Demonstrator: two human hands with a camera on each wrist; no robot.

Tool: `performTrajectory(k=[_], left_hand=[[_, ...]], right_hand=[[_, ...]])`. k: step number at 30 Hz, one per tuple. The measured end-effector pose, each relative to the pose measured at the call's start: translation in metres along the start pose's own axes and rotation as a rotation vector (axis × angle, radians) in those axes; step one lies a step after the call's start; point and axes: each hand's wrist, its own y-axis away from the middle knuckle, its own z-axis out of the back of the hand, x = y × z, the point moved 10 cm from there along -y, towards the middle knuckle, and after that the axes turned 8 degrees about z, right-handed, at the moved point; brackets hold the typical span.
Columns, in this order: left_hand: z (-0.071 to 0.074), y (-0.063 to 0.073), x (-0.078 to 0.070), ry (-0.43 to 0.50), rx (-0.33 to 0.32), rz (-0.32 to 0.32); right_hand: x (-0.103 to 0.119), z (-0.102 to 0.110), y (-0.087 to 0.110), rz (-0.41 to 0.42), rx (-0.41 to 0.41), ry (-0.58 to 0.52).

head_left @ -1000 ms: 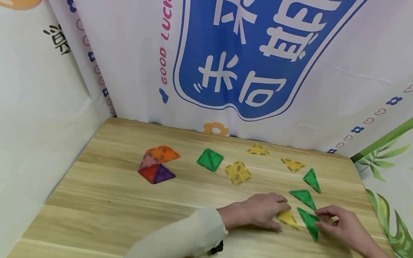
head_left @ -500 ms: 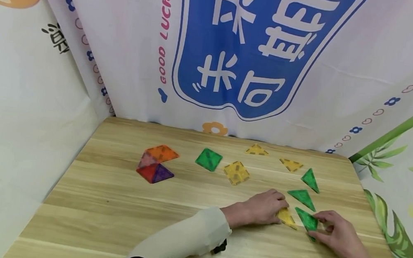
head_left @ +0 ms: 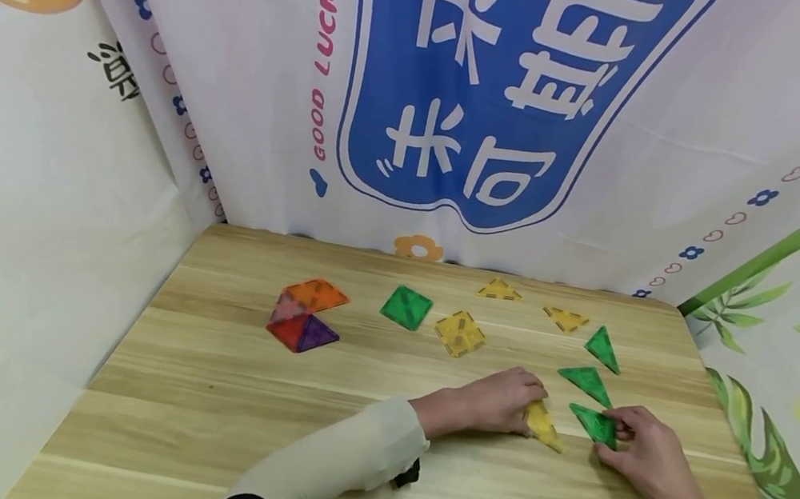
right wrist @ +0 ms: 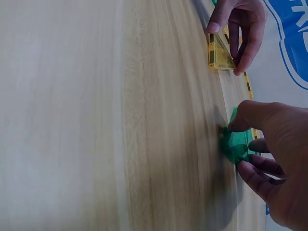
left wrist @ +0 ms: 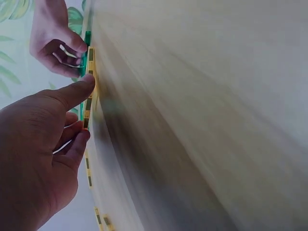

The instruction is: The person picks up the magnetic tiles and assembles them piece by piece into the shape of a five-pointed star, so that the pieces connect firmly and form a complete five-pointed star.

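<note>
In the head view my left hand (head_left: 497, 399) pinches a translucent yellow triangular magnetic tile (head_left: 543, 428) between thumb and fingers. The left wrist view shows that tile (left wrist: 89, 103) edge-on, with dark magnets along its rim. My right hand (head_left: 651, 458) holds a green triangular magnetic tile (head_left: 593, 425) by its right side; in the right wrist view this green tile (right wrist: 237, 142) is tilted and partly covered by the fingers. A gap separates the two held tiles. Just behind them lie two more green triangles, one nearer (head_left: 586, 382) and one farther (head_left: 603, 349).
Two yellow triangles, one (head_left: 500, 290) left of the other (head_left: 566, 320), lie toward the back. A yellow square (head_left: 460, 334) and a green square (head_left: 406, 307) sit mid-table. Farther left, orange (head_left: 319, 295), pink, red and purple (head_left: 318, 336) tiles join. A printed curtain (head_left: 276, 109) hangs behind.
My left hand has closed on the yellow triangle and drawn it slightly left and nearer. My right hand has shifted its grip on the green triangle, which now lies at a different angle.
</note>
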Motion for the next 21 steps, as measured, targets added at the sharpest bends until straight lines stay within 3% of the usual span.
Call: performTrajectory(k=[10, 21], left_hand=[[0.015, 0.038, 0.008, 0.044, -0.001, -0.036], [0.017, 0.074, 0.013, 0.049, -0.010, -0.094]], right_hand=[[0.031, -0.004, -0.008, -0.033, -0.022, -0.050], [0.074, -0.024, -0.003, -0.094, 0.015, -0.159]])
